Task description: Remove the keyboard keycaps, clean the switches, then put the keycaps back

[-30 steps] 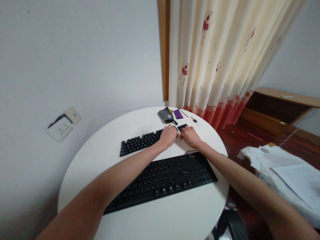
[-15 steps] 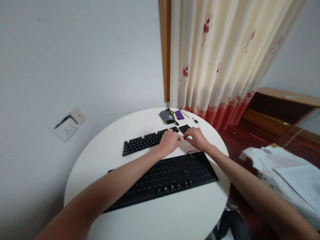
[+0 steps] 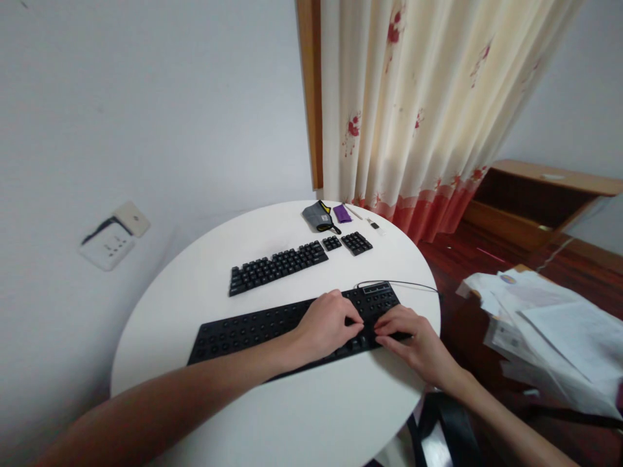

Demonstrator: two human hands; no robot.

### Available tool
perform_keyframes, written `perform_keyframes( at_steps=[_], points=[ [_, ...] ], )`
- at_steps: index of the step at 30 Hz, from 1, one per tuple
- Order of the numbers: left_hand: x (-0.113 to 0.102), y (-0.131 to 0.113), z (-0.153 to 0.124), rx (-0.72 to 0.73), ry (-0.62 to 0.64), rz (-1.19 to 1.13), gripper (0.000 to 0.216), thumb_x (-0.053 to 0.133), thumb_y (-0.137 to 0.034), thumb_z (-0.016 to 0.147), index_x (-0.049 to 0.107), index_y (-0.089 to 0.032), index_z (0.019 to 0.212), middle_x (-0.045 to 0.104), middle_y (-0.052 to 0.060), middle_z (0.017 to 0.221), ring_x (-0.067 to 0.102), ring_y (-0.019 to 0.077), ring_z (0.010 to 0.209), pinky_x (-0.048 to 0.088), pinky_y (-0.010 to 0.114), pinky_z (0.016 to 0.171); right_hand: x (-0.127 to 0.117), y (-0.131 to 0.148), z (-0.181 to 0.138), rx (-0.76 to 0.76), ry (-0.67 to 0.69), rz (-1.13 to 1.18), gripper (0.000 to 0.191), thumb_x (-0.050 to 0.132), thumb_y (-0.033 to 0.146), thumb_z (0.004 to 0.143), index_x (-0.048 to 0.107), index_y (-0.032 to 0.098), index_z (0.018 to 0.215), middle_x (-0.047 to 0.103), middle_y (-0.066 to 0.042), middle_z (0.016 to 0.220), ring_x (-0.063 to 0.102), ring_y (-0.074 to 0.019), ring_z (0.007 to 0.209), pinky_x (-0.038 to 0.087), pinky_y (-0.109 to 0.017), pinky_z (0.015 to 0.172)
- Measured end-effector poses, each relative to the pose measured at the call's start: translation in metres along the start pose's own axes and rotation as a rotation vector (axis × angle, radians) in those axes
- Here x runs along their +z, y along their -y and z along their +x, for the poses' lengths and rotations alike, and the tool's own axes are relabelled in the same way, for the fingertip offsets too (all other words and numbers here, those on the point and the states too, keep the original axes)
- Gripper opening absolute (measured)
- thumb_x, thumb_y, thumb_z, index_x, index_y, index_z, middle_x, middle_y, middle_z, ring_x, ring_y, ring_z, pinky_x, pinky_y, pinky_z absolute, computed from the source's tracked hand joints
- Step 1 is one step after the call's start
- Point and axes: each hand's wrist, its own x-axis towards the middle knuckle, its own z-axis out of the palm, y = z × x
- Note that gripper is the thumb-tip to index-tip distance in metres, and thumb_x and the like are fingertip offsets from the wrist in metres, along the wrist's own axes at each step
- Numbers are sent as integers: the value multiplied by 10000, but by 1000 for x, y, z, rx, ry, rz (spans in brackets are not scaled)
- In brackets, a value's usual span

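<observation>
A black keyboard base [image 3: 272, 321] with most keycaps off lies across the white round table. Over its right half is my left hand [image 3: 331, 324], thumb and fingertips pinched together low above the key posts. My right hand [image 3: 411, 337] faces it from the right, also in a pinch, near the base's front edge. Whatever small thing is between the fingertips of either hand is too hidden to make out. Behind the base, loose black keycaps [image 3: 277, 264] lie grouped in keyboard order, with a small group [image 3: 331, 242] and a number-pad group [image 3: 357, 242] to their right.
A grey pouch [image 3: 318, 216], a purple packet [image 3: 342, 213] and a small dark-and-clear item [image 3: 374, 224] lie at the table's [image 3: 204, 259] back. The keyboard cable [image 3: 409, 283] runs off the right edge. Papers [image 3: 559, 331] are piled at the right, beyond the table.
Both hands have come back from the keycap groups to the keyboard base. The small group and number-pad group now show uncovered. The view has shifted slightly.
</observation>
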Motion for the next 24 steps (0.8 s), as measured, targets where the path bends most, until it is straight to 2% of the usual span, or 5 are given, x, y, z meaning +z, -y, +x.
perform_keyframes(
  at_steps=[6,12,18,24],
  points=[
    [6,-2,-4,58,-8,38,122,660,-196,857,774,-228,829,769,-20,899,603,183,843,428,321,813,7,0,-4,-17,5,-16,68,692,251,881,730,243,824,728,-48,897,650,-214,872,503,-388,799],
    [10,-3,-6,55,-26,123,110,669,-233,867,775,-229,837,762,11,895,579,208,865,428,349,808,5,1,-2,-81,12,-85,84,651,237,908,727,253,877,726,-58,929,646,-221,885,502,-401,790],
    [11,-9,-10,112,-33,236,166,622,-242,911,763,-235,824,743,14,909,541,216,894,396,375,794,5,1,-4,-120,35,-138,109,628,210,911,719,259,876,728,-53,933,647,-222,885,505,-401,773],
    [14,-4,-9,73,-46,139,123,656,-251,890,772,-238,851,752,11,922,557,206,879,404,359,794,8,0,-4,-144,24,-181,110,625,188,909,708,255,881,730,-48,931,636,-219,877,487,-393,757]
  ],
)
